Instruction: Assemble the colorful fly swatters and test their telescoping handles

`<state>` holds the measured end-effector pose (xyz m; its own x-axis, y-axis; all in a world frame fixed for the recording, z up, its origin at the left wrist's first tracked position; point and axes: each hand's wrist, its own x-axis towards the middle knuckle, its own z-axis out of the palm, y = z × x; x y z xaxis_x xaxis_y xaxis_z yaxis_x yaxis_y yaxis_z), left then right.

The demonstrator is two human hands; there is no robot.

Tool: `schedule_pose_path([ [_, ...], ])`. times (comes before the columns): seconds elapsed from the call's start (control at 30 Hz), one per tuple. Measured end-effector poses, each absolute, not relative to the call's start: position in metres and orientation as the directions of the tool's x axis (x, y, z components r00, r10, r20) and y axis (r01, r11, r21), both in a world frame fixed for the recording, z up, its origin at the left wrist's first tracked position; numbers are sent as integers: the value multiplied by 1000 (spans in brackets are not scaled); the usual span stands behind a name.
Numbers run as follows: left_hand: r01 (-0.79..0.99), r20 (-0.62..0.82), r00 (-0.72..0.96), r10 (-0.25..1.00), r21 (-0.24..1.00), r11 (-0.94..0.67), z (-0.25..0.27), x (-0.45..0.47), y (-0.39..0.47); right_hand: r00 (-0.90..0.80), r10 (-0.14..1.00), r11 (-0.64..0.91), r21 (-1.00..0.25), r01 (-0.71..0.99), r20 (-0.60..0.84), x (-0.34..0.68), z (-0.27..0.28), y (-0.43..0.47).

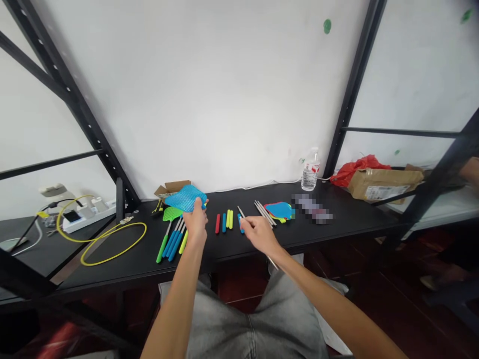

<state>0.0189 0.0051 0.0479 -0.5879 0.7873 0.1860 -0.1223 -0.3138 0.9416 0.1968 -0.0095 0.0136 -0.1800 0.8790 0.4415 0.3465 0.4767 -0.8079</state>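
A white wall [209, 99] stands behind a black tabletop [224, 249] that crosses the middle of the frame. Left of centre, the left hand's grip [196, 219] is closed on a blue swatter head [183, 198], held up above the tabletop, with a little yellow showing by the fingers. Right of centre, the right hand's grip [260, 233] is closed around a thin grey rod [241, 213], which slants from upper left to lower right. A blue handle [240, 224] is just beside those fingers; whether they touch it, I cannot tell. Between the hands lie a red handle [217, 224], another blue one and two yellow ones. To the right are loose rods [263, 212] and a stack of swatter heads [279, 210]. Whole swatters [174, 244] lie left of centre, near a yellow cable [144, 229]. A bottle [309, 174] stands upright farther right, near the wall.
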Motion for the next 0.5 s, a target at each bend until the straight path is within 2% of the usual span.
schedule_pose_path([
  [0.1,-161,211,-450,868,937,-311,44,10,-5,-66,910,370,-729,576,409,207,17,16],
  [0.23,-160,168,-441,882,952,-262,29,16,-16,14,962,149,-564,812,273,203,20,49],
  [0.37,-150,147,-443,884,960,-235,22,23,-22,37,976,74,-482,873,216,197,15,62],
  [0.5,-156,129,-424,897,965,-212,24,28,-27,26,953,146,-531,835,302,195,18,51],
])
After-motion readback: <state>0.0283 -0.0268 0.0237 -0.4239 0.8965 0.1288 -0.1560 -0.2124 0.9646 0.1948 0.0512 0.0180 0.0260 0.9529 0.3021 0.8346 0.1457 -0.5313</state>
